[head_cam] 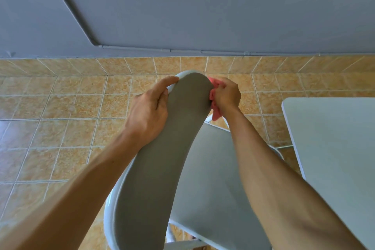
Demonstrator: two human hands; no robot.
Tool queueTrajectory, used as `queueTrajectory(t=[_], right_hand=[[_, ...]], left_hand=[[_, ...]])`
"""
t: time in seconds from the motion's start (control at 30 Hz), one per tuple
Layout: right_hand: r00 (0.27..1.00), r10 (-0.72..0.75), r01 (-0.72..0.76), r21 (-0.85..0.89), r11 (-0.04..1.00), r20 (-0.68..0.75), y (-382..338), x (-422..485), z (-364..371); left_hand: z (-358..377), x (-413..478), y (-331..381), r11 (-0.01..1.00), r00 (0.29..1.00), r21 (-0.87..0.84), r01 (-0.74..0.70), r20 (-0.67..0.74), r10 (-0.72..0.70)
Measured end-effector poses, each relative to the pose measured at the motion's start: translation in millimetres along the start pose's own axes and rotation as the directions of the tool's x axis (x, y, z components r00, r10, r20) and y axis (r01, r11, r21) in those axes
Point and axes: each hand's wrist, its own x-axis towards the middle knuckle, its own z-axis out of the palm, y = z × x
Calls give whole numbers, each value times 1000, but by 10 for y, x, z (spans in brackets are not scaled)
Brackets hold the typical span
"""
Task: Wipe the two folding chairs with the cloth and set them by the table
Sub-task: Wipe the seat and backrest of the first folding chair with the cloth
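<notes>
A grey folding chair [158, 178] with a white frame stands unfolded right below me, its long backrest running from the bottom of the view up to the middle. My left hand [150, 111] grips the backrest's left edge near its far end. My right hand [226, 95] is closed around a bunched pink cloth [215, 114], pressed against the right side of that same end. The chair's seat [213, 168] shows between my forearms. Only one chair is in view.
A white table [334, 148] fills the right side, its corner close to the chair seat. Orange floor tiles [60, 128] spread to the left and ahead. A grey wall [203, 6] with a thin conduit rises beyond the floor.
</notes>
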Motion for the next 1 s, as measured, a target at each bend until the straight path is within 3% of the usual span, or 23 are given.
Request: queueTrajectory(t=[0.1,0.17,0.27,0.4,0.5,0.57,0.67,0.73,0.83,1.0], right_hand=[[970,192,-195,7,981,150,277,71,-103],[949,240,-245,-1,969,205,516,190,-64],[954,229,-256,126,959,195,619,361,21],[964,81,-142,232,962,255,-119,-58,-181],[936,-76,10,191,982,344,-557,-252,-165],[907,-134,91,126,988,398,-751,-389,-143],[870,-192,204,23,979,454,-934,-658,-179],[842,-261,340,-88,936,473,-1017,-917,-181],[767,-410,570,-232,788,493,-1044,-1430,-133],[698,-432,642,-233,730,571,-681,-2291,0]], left_hand=[[17,11,-7,1000,1000,-4,3,-4,-3],[35,16,-15,1000,1000,-3,6,-7,-6],[46,22,-29,999,1000,-24,-21,-2,21],[50,46,-28,1000,1000,-8,-25,9,25],[34,34,-8,1000,1000,-27,5,-6,-5],[5,39,-24,987,991,-150,51,-116,-69],[-139,-47,-114,899,920,-416,139,-281,-272],[-307,-131,-269,874,884,-452,178,-316,-344],[-579,-324,-471,845,844,-468,259,-315,-433],[-759,-803,-470,844,791,-496,205,-423,-441]])
